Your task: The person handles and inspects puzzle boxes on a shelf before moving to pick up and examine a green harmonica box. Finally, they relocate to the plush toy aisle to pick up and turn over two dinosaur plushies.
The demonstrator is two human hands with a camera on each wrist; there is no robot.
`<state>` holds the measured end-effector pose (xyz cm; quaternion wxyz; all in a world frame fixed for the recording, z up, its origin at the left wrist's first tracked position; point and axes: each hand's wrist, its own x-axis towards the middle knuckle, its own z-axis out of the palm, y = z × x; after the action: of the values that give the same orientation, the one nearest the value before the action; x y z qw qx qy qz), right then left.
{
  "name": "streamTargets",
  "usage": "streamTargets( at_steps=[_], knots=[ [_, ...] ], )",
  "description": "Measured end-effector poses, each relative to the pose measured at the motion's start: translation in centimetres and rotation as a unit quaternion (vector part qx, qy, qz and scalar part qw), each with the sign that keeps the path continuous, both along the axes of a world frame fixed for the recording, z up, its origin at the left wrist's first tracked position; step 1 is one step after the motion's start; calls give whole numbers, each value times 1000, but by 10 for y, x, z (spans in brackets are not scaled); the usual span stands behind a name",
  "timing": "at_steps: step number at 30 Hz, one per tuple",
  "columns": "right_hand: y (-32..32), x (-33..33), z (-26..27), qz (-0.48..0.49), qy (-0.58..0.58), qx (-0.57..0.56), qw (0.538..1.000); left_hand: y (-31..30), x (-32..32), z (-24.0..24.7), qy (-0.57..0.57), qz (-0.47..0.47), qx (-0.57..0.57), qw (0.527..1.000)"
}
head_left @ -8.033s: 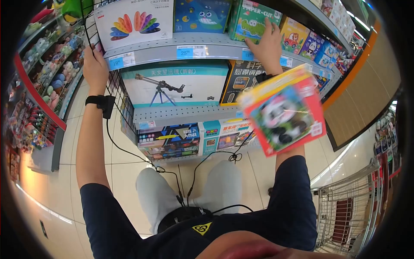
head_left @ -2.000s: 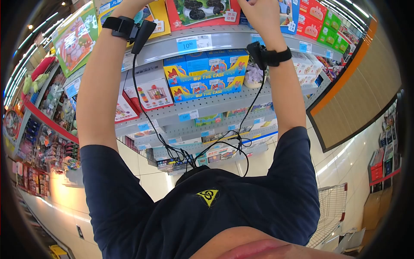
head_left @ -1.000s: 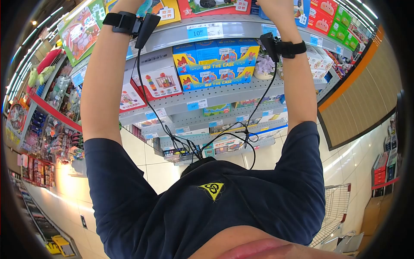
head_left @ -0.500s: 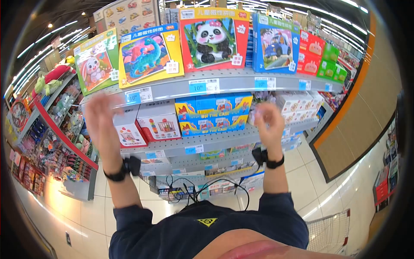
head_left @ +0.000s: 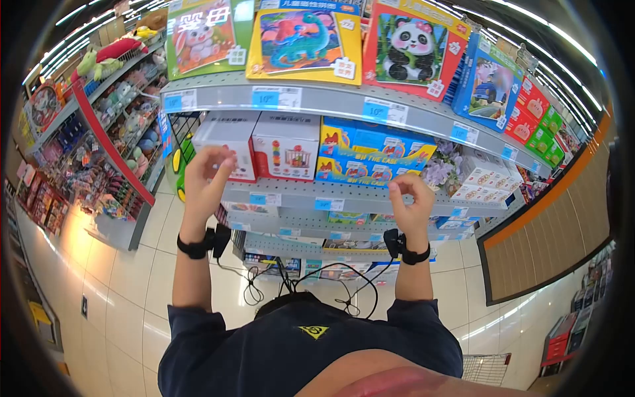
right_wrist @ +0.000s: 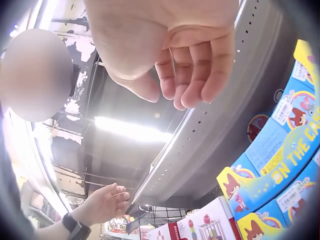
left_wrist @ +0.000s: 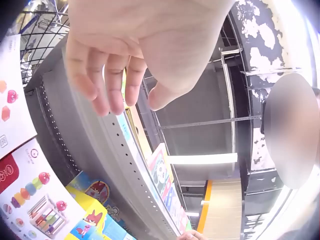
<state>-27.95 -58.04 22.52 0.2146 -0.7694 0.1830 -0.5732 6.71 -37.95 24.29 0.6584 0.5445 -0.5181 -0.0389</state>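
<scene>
Both hands are raised in front of the shelves in the head view and hold nothing. My left hand [head_left: 206,182] hovers before the white toy boxes [head_left: 286,147], its fingers loosely bent. My right hand [head_left: 413,208], fingers also relaxed, is in front of the blue and yellow "On the Case" boxes [head_left: 370,155]. Above them on the top shelf, a red panda puzzle box [head_left: 413,49] leans between a yellow dinosaur puzzle box [head_left: 304,43] and a blue car puzzle box [head_left: 488,83]. The wrist views show gaps below the fingertips.
A green rabbit puzzle box [head_left: 205,40] stands at the top shelf's left end. Purple flowers [head_left: 442,169] and small white boxes [head_left: 486,178] sit right of the middle shelf. Black cables [head_left: 344,266] hang between the wrists. A shopping cart [head_left: 486,367] is behind at lower right.
The panda puzzle box, over my right forearm 8 s ago, now stands on the top shelf. Both hands have come down from that shelf. The head view has shifted.
</scene>
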Motion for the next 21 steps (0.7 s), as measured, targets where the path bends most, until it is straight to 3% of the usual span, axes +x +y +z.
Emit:
streamTargets(
  at_steps=[5,8,11,13,19,21],
  knots=[
    [21,19,22,1,26,-28,999,-3,15,51,-16,-14,-25,999],
    [26,35,36,-12,22,-29,999,-14,33,90,-102,58,-13,993],
    [22,64,77,-84,-5,-48,995,-47,57,130,-190,100,-21,976],
    [15,84,109,-134,-2,-58,989,-75,75,156,-262,71,19,962],
    [20,115,147,-151,33,-64,986,-118,81,171,-262,109,95,954],
    [29,116,142,-144,40,-57,987,-116,82,165,-275,116,62,952]
  ],
)
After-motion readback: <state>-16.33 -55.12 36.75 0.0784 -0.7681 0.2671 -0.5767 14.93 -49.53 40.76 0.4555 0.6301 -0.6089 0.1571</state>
